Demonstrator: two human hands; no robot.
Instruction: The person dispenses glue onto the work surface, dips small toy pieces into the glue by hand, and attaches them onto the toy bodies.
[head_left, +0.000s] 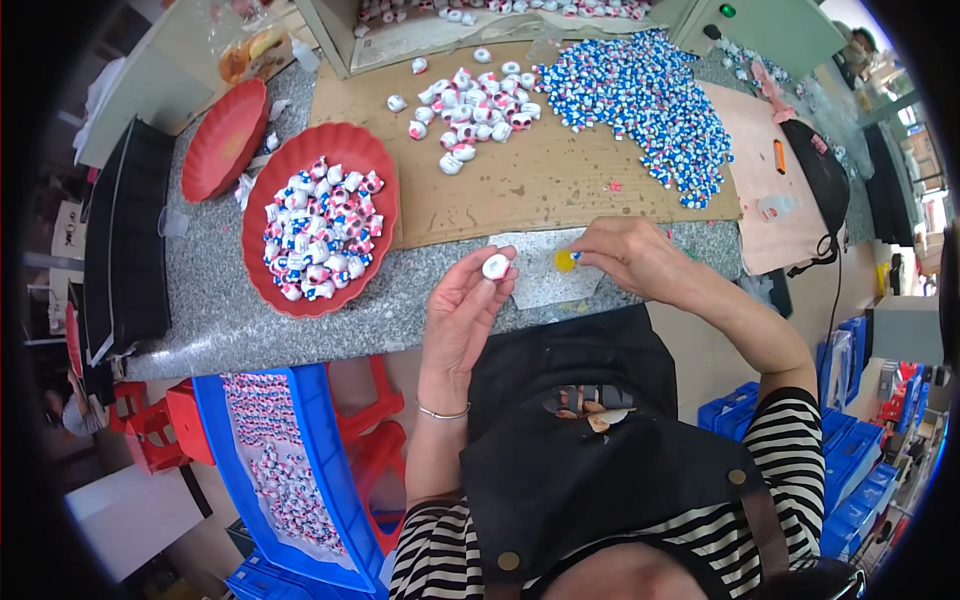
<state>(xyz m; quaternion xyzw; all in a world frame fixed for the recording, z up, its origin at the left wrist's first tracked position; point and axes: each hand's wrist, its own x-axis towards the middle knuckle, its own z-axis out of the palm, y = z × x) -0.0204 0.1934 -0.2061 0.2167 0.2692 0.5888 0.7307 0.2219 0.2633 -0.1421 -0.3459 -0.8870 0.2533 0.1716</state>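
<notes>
The white piece [494, 267] is small and rounded, with a greyish oval at its middle; the left hand [460, 312] clasps it between thumb and fingers. Well apart from it, the right hand [637, 260] pinches a tiny blue-and-white piece [575, 256] at a round yellow patch [565, 261], over a pale sheet [543, 288]. Ahead of the right hand spreads a heap of blue-and-white bits [640, 100], their markings too small to read. Ahead of the left, white-and-pink pieces [476, 106] lie loosely on spotted brown cardboard [480, 212]. Left of the left hand, a red bowl [388, 165] with a scalloped rim holds white, blue and pink pieces. The countertop [205, 290] is speckled grey.
</notes>
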